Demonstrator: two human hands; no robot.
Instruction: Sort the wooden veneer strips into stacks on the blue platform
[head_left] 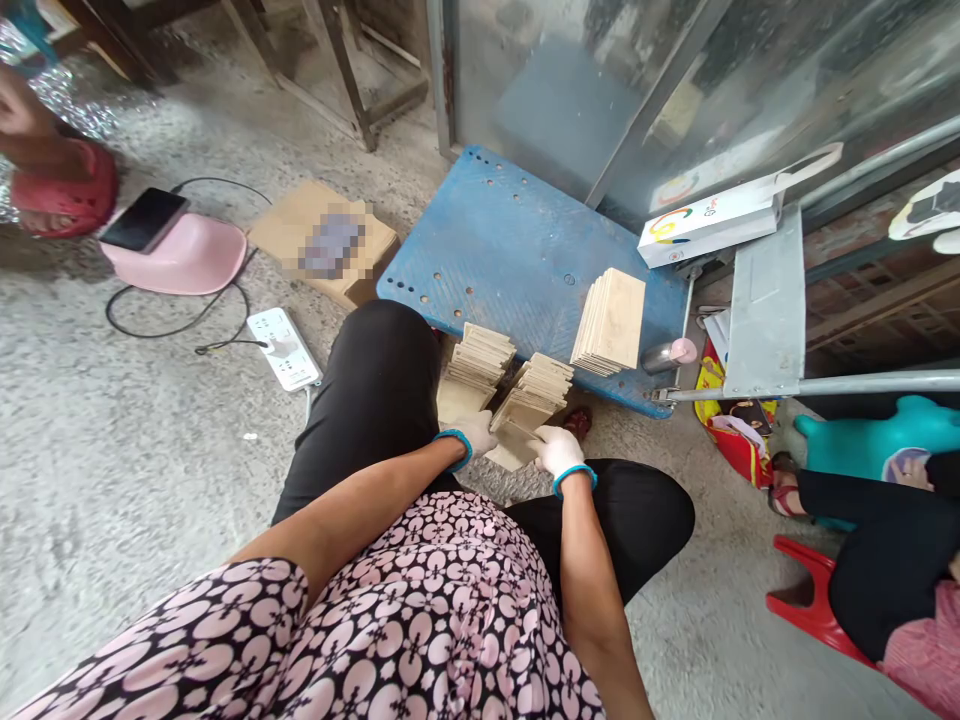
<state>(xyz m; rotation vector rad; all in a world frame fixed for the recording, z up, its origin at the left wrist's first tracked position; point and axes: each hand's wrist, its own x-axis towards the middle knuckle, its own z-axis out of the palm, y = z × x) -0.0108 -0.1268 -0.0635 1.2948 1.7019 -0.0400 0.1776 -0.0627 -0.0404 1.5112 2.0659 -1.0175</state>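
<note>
Both my hands wear white gloves with blue cuffs. My left hand (472,432) is closed around the near end of a fanned stack of thin pale wooden sheets (531,400), between my knees. My right hand (556,450) grips the same stack from the right side. A second fanned stack (477,366) lies just left of it, touching the edge of a blue perforated board (517,240). A third, squarer stack (611,320) rests on that board further right.
A pink stool (184,258) with a phone on it, a white power strip (283,348) and a cardboard box (322,240) lie on the concrete floor at left. A white box (709,222), a metal frame (765,300) and another seated person (885,560) are at right.
</note>
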